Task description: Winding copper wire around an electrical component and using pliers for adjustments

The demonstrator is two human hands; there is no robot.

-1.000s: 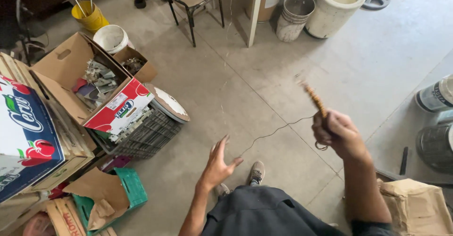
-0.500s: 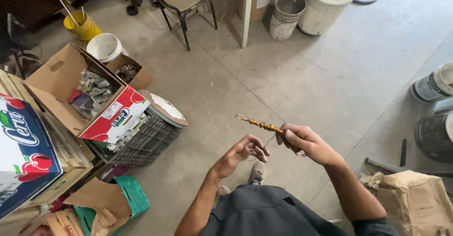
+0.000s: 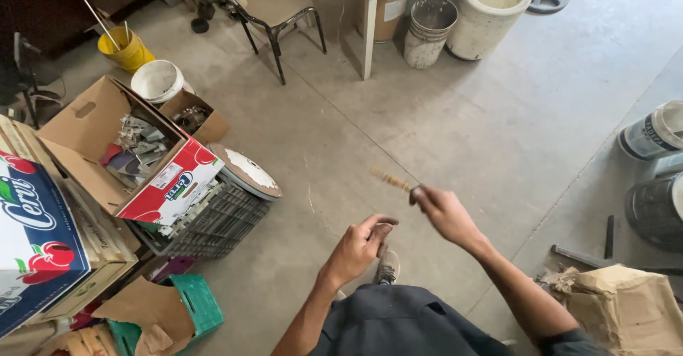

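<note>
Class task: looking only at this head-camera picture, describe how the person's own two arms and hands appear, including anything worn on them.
Both forearms are bare. The left hand and right hand wear no gloves, and no rings, watch or bracelet can be made out. A dark short sleeve shows at the right upper arm near the picture's lower edge. The left arm shows no sleeve within view. No markings are visible on either arm.

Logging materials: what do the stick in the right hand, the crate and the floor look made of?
Stick in right hand: blurred, tan and banded, maybe wound cord or wood; unclear.
Crate: dark moulded plastic lattice, matte.
Floor: grey concrete, dull, stained, with a joint line.
</note>
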